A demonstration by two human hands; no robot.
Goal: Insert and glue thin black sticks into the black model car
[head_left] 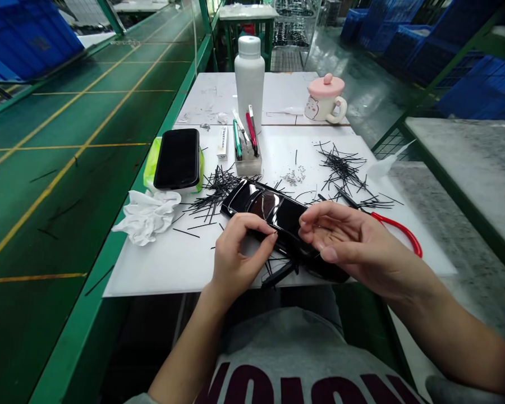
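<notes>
My left hand [244, 252] is closed in a pinch, thumb against index finger, over the near side of a glossy black car-shaped body [284, 219]. Whatever its fingertips hold is too small to name. To the right, my right hand [353, 238] hovers over the body's near right end with fingers loosely curled and thumb apart; nothing shows in it. The black body lies slantwise on the white work surface [164, 275]. Thin black strips [216, 188] lie in a loose pile behind its left end. Scissors with red handles [399, 227] lie partly behind my right hand.
Another pile of black strips [343, 168] lies back right, near small clear bits [294, 177]. Behind stand a pen holder [249, 165], a white bottle [250, 78] and a lidded mug [325, 104]. A phone [177, 158] rests on a green packet, beside crumpled tissue [147, 216].
</notes>
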